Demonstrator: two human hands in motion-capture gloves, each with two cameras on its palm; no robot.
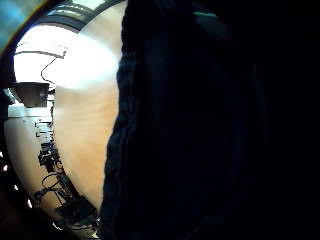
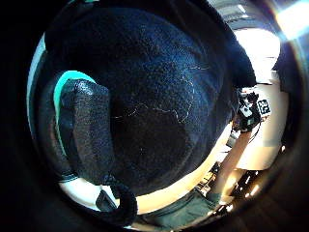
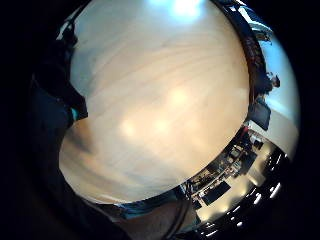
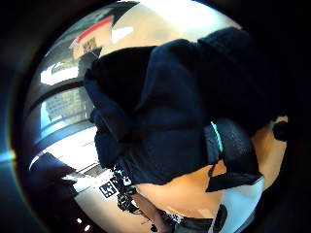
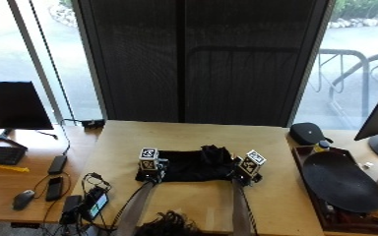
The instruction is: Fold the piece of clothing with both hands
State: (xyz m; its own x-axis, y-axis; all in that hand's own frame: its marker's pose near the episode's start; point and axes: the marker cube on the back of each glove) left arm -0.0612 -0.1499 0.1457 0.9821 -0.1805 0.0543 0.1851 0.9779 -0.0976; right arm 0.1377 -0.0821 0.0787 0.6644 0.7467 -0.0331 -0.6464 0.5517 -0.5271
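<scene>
A black fleece garment (image 5: pixel 189 167) with teal trim lies spread across the middle of the wooden table (image 5: pixel 195 209), bunched up at its far right. My left hand (image 5: pixel 151 173) holds its near left end and my right hand (image 5: pixel 244 176) its near right end, with the near edge stretched straight between them. The garment (image 2: pixel 154 96) fills the left thumb side palm view, a teal-lined cuff (image 2: pixel 87 130) folded over it. Dark cloth (image 1: pixel 190 130) covers half the left little finger side view. In the right thumb side view the garment (image 4: pixel 165 126) hangs bunched over the table. Fingers are hidden.
A large black oval dish (image 5: pixel 341 183) on a tray stands at the right, with a black case (image 5: pixel 309 132) behind it. Chargers and cables (image 5: pixel 87 201) lie at the table's left edge. A monitor (image 5: pixel 12 105), a mouse (image 5: pixel 23 198) and a phone sit on the neighbouring desk.
</scene>
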